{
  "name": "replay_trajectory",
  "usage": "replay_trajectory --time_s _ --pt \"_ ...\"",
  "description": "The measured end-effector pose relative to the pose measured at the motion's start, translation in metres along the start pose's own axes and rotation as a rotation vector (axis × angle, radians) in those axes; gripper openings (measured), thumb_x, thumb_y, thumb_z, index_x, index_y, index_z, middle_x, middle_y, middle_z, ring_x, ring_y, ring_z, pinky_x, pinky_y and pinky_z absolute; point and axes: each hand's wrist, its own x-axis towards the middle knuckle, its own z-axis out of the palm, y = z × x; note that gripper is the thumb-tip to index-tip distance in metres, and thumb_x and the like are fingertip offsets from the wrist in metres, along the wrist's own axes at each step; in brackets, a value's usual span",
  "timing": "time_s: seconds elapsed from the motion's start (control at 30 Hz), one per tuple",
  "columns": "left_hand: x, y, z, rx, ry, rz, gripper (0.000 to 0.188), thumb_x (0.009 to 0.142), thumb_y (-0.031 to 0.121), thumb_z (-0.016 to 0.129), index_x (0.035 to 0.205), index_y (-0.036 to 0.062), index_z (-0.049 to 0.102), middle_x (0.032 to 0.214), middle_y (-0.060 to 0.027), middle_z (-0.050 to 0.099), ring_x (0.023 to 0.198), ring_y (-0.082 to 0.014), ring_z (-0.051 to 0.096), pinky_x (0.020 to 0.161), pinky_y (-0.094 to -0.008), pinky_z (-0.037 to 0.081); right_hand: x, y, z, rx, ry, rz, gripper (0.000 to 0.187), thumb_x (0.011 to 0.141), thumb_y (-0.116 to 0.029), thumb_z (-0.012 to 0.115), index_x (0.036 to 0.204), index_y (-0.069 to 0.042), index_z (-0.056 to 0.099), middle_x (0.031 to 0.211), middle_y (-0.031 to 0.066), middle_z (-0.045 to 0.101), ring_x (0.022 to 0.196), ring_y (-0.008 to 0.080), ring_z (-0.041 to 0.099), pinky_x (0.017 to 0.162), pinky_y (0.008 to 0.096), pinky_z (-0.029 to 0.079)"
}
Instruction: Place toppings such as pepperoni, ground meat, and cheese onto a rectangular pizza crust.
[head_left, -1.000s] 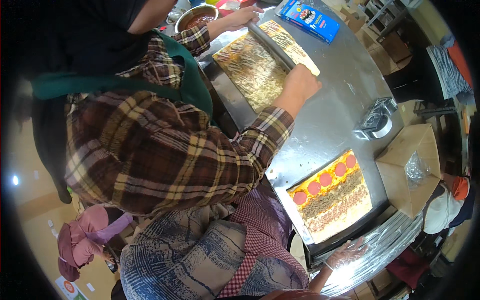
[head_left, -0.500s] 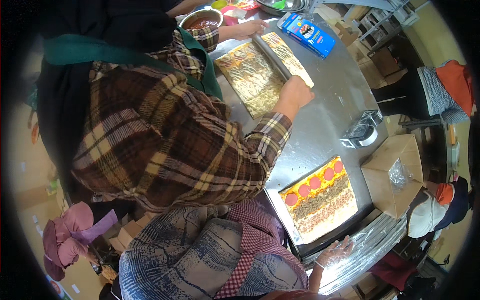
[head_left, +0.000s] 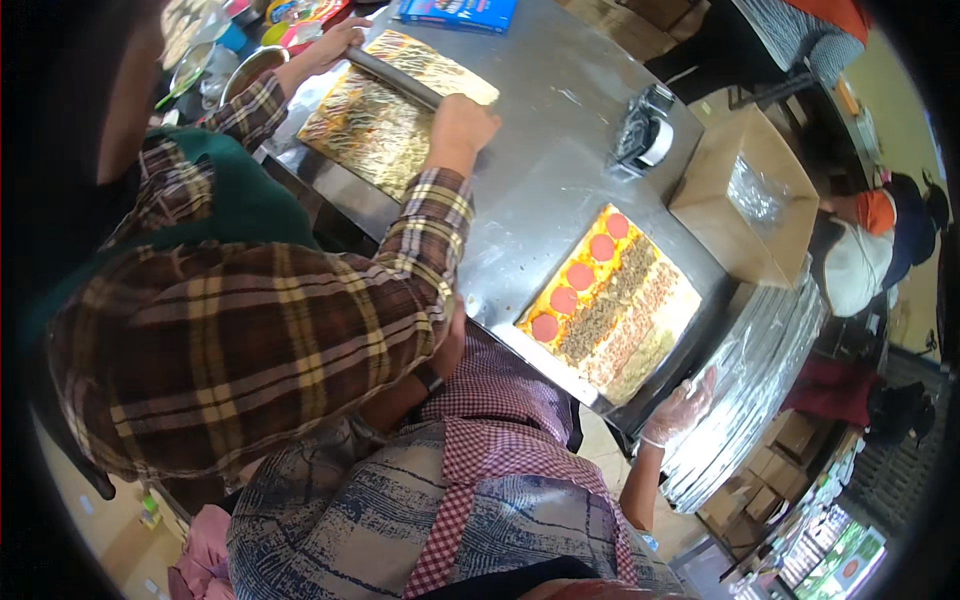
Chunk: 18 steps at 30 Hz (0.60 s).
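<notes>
My right hand (head_left: 682,408), in a clear plastic glove, is beside the near right corner of a dark baking tray (head_left: 640,408), fingers stretched and holding nothing. The tray carries a rectangular topped sheet of bread or pastry (head_left: 612,300) with rows of round pink sausage slices, brown crumbs, pinkish flakes and pale yellow shreds. My left hand (head_left: 456,342) is near the table edge, above a dark wristband; a co-worker's plaid sleeve hides most of its fingers. On the left, the co-worker's hands hold a long grey rod (head_left: 395,80) across a second topped sheet (head_left: 375,130).
A silvery, plastic-wrapped stack (head_left: 755,365) lies right of the tray. Beyond stand an open cardboard box (head_left: 750,190) and a tape dispenser (head_left: 643,135). A blue box (head_left: 460,12) and bowls (head_left: 250,75) are at the far edge. The co-worker's plaid arm (head_left: 250,340) crosses my left side.
The view has swung right, shifting the scene leftward. My left forearm now shows beneath the co-worker's sleeve. The rod remains across the second sheet. My right hand stays near the tray's corner.
</notes>
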Motion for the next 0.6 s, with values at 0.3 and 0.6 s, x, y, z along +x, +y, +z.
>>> replay_trajectory --time_s 0.3,0.6 --pt "0.042 0.014 -0.009 -1.351 -0.18 -0.518 0.044 0.092 0.033 0.043 0.121 0.0012 0.042 0.107 -0.0122 0.052 0.096 -0.0214 0.053 0.082 -0.0308 0.042 -0.006 -0.027 0.046 0.861 -0.31 0.779 0.054 0.092 -0.032 0.043 0.134 -0.001 0.029 0.082 0.0032 0.054 0.073 0.0119 0.049 0.067 0.0252 0.041" --pt "0.077 -0.028 -0.016 -1.51 -0.429 -0.595 0.042 0.093 0.023 0.035 0.133 0.0098 0.031 0.123 -0.0055 0.047 0.105 -0.0139 0.048 0.09 -0.0264 0.039 0.017 -0.077 0.048 0.585 -0.419 0.723 0.05 0.091 -0.031 0.035 0.124 0.007 0.036 0.114 0.0285 0.049 0.103 0.0384 0.05 0.092 0.0429 0.037"
